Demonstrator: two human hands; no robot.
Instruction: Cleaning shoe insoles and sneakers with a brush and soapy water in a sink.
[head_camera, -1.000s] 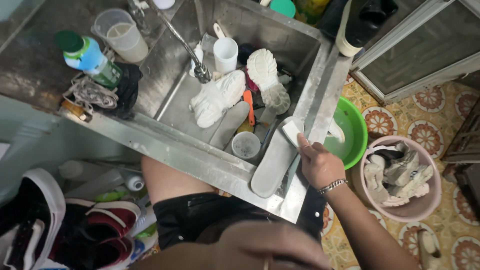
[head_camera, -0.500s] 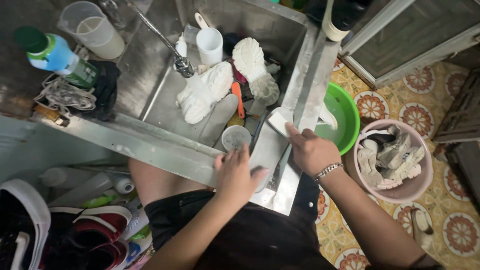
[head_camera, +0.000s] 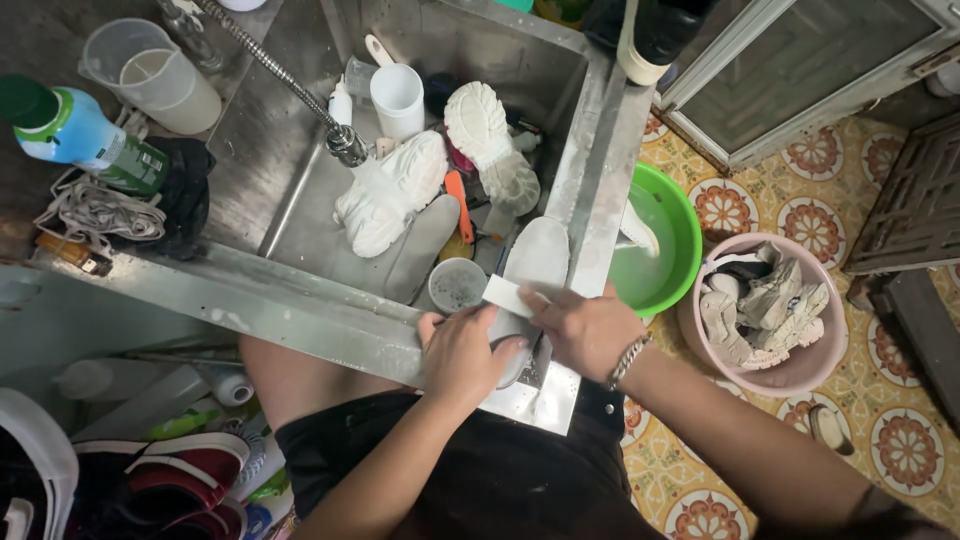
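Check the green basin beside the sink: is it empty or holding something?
Holding something. The green basin contains pale, cloudy liquid, and a white object leans at its inner edge beside the sink rim.

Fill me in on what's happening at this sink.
A person stands at a steel sink cleaning a grey shoe insole laid over its front corner. The left hand pins the insole's near end against the rim, while the right hand presses a white sponge block onto it. White sneakers lie in the basin under the faucet. A green basin and a pink tub of shoes sit on the floor.
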